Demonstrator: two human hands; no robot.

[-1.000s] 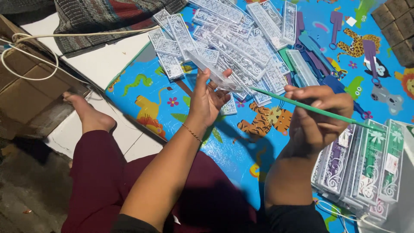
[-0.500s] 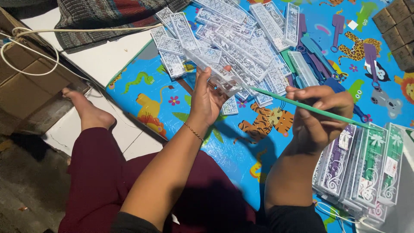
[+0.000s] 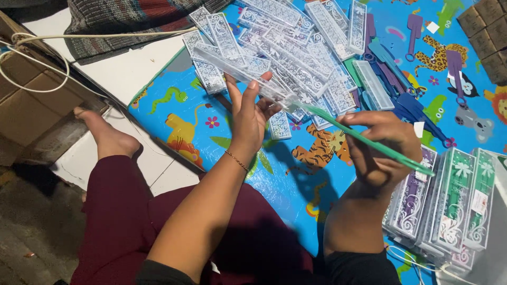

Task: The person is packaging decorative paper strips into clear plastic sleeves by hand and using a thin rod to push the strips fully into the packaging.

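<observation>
My left hand (image 3: pixel 248 113) holds a long clear plastic case (image 3: pixel 240 74) tilted up to the left, above a blue play mat (image 3: pixel 174 113) with animal pictures. My right hand (image 3: pixel 383 150) grips a thin green stick-like tool (image 3: pixel 364 140), and its far tip sits at the open end of the clear case. A thin bracelet circles my left wrist. Behind both hands lies a heap of patterned clear cases (image 3: pixel 296 42).
Filled cases with green and purple inserts (image 3: pixel 449 206) stand stacked at the right. Loose blue and purple tools (image 3: pixel 401 89) lie on the mat's far right. A cardboard box (image 3: pixel 26 100) with a white cord, a bare foot (image 3: pixel 108 137) and a woven cloth (image 3: pixel 121 21) sit to the left.
The left hand has lifted the clear case and angled it. The right hand has brought the green tool's tip up to the case's open end.
</observation>
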